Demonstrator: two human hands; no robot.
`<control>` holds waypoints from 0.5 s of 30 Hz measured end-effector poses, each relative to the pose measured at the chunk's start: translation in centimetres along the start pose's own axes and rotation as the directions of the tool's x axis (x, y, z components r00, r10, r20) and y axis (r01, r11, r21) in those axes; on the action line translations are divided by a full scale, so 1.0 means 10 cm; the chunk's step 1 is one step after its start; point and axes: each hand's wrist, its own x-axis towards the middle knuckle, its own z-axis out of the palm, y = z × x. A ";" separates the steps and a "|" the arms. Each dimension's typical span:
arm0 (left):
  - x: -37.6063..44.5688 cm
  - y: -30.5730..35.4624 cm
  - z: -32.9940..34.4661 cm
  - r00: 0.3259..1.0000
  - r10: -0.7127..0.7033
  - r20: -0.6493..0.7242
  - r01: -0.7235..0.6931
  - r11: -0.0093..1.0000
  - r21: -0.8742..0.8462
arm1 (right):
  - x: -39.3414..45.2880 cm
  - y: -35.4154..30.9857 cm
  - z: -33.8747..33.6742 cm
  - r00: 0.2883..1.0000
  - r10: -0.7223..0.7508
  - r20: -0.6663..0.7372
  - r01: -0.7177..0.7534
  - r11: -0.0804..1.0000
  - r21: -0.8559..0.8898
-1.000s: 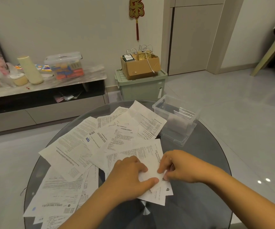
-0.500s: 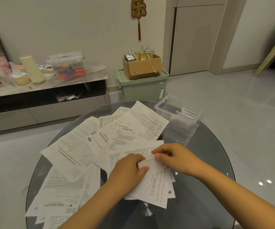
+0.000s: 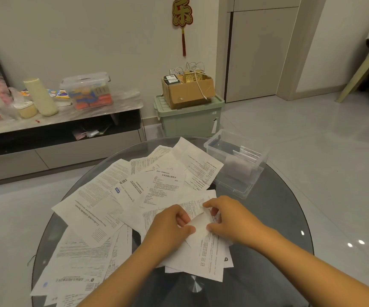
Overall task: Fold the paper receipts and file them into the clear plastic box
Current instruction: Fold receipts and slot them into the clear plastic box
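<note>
Several printed paper receipts (image 3: 103,202) lie spread and overlapping on a round dark glass table (image 3: 274,218). At the near middle, a folded white receipt (image 3: 199,231) is bent upward between both hands. My left hand (image 3: 170,229) pinches its left side with thumb and curled fingers. My right hand (image 3: 230,218) grips its right side, fingers curled over the top edge. A clear plastic box (image 3: 214,145) stands at the table's far right with a few folded receipts (image 3: 249,155) upright inside.
Beyond the table stand a green storage bin (image 3: 190,120) with a cardboard box (image 3: 188,89) on top and a low TV console (image 3: 57,134) carrying containers. A pale chair (image 3: 365,78) is at the far right. Tiled floor surrounds the table.
Both hands shifted slightly away from me on the receipt, and its folded flap has lifted higher between them. The other papers and the box have not moved.
</note>
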 end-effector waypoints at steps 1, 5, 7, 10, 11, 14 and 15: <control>0.01 0.02 -0.02 1.000 -0.025 0.001 0.025 0.999 -0.047 | 0.00 0.00 -0.02 1.000 0.013 -0.015 -0.012 1.000 0.015; 0.03 0.10 -0.13 0.992 -0.129 -0.004 0.119 0.928 -0.352 | 0.02 -0.05 -0.12 0.993 0.100 -0.058 -0.087 0.976 0.202; 0.04 0.19 -0.21 0.989 -0.147 -0.003 0.127 0.868 -0.480 | 0.06 -0.08 -0.18 0.989 0.132 -0.063 -0.104 0.937 0.335; 0.05 0.33 -0.29 0.992 -0.121 -0.023 0.086 0.819 -0.567 | 0.09 -0.16 -0.32 0.981 0.159 -0.109 -0.076 0.838 0.541; 0.04 0.36 -0.29 0.992 -0.120 -0.031 0.081 0.814 -0.576 | 0.09 -0.18 -0.34 0.978 0.166 -0.126 -0.066 0.818 0.571; 0.10 0.46 -0.31 0.989 -0.136 -0.055 0.081 0.818 -0.569 | 0.14 -0.23 -0.43 0.967 0.191 -0.166 -0.050 0.786 0.616; 0.13 0.52 -0.31 0.989 -0.135 -0.060 0.077 0.817 -0.571 | 0.16 -0.21 -0.46 0.963 0.202 -0.177 -0.049 0.780 0.624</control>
